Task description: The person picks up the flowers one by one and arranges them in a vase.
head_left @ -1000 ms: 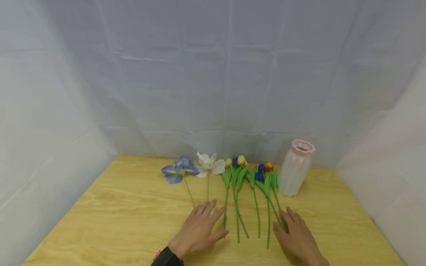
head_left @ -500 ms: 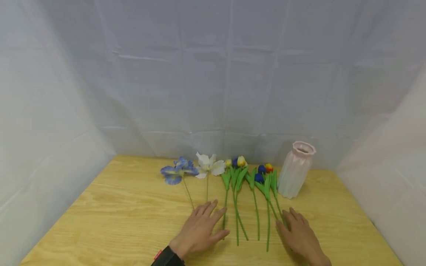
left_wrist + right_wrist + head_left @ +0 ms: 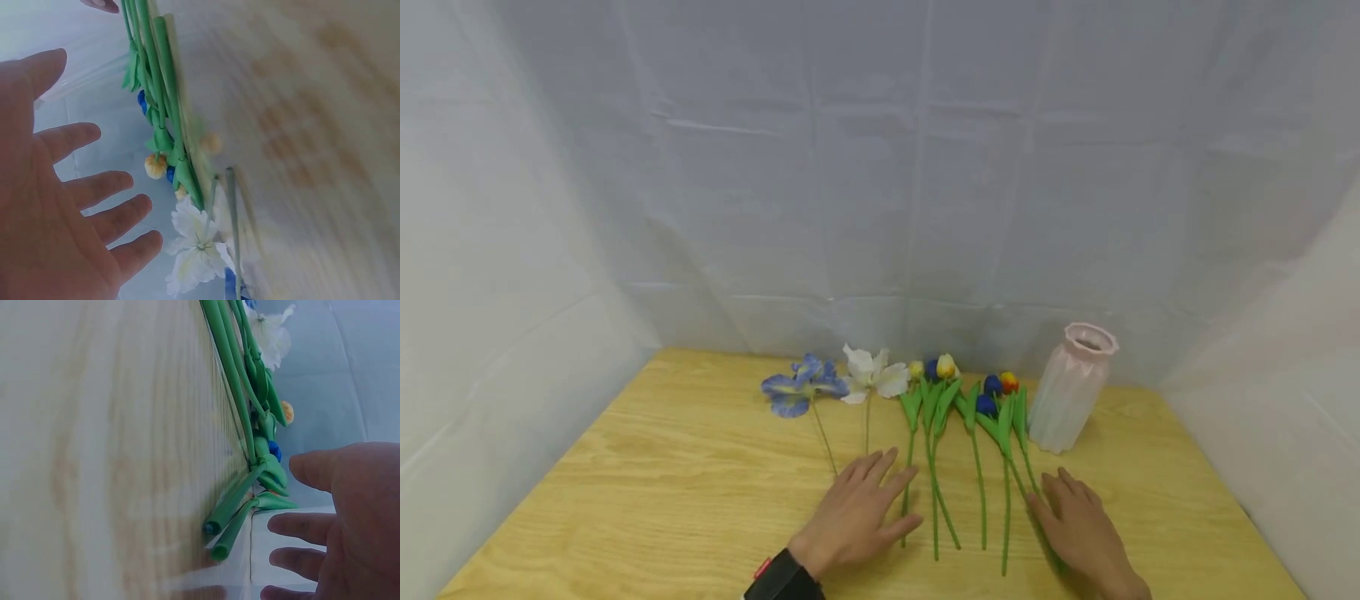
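Note:
My left hand (image 3: 861,512) hovers with fingers spread over the stem ends of the white iris (image 3: 870,375) and the leftmost tulip. Its palm and straight fingers show bare in the left wrist view. My right hand (image 3: 1081,529) is held low beside the rightmost tulip stems, covering part of them in the head view. Its fingers look straight in the right wrist view, apart from the stem ends (image 3: 220,551). Between the hands lie several tulips (image 3: 940,408) with green leaves and yellow, blue and red-orange heads. A blue iris (image 3: 805,386) lies left of the white one.
A tall ribbed vase (image 3: 1070,387), pink at the scalloped rim and paler below, stands behind the right hand. The flowers lie on a light wooden table (image 3: 647,483). Pale plastic sheeting (image 3: 880,192) rises behind the table and on both sides.
The right hand has shifted slightly right and down in the head view. The left hand has moved a touch right, fingers still spread. The flowers and vase keep their arrangement.

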Tool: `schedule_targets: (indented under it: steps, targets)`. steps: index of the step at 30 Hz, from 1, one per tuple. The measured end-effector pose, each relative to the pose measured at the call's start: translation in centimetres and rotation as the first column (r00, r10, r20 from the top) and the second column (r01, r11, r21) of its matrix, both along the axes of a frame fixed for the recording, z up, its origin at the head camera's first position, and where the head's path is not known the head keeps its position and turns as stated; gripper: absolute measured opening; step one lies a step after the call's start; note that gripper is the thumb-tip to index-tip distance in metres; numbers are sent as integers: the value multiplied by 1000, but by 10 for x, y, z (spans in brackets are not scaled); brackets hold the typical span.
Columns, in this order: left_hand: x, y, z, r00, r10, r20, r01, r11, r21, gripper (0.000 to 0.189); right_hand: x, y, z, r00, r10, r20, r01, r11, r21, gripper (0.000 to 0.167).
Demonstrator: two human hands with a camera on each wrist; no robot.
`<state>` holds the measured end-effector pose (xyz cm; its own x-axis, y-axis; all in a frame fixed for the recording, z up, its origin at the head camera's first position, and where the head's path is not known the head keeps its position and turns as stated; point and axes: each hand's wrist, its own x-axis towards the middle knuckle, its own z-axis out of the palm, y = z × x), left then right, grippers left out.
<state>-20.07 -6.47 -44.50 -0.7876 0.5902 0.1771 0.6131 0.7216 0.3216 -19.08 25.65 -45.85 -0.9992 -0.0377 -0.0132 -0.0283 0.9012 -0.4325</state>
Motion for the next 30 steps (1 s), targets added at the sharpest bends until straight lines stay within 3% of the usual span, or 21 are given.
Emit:
schedule_targets:
  steps: [15,24,30]
  targets:
    - [-8,4,0,999,-25,-47,24,999,-31,58,-16,6,4,999,-50,-4,50,998,-27,48]
    - [-9,5,4,999,-18,28,18,1000,-19,57,-28,4,7,995,-78,58,78,997,5,32]
    - [-11,6,3,1000,-12,25,12,999,-31,58,-37,5,6,988,-98,116,99,995,-7,16]
